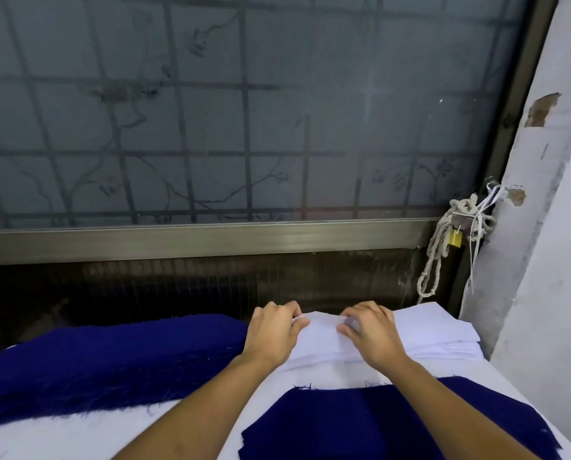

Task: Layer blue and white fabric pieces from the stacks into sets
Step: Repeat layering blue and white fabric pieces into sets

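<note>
A stack of white fabric pieces (pixel 443 340) lies at the far right of the table. My left hand (pixel 272 333) pinches the far left edge of the top white piece (pixel 320 333). My right hand (pixel 372 330) has its fingers curled on the same piece, just right of the left hand. A thick stack of dark blue fabric (pixel 104 363) lies to the left. Closer to me, between my forearms, lies a blue piece (pixel 350 423) flat on the table.
The white table (pixel 78 436) ends at a dark gap below a frosted window with a metal frame (pixel 211 239). A white wall (pixel 543 293) stands close on the right. A knotted rope with a padlock (pixel 455 239) hangs at the window corner.
</note>
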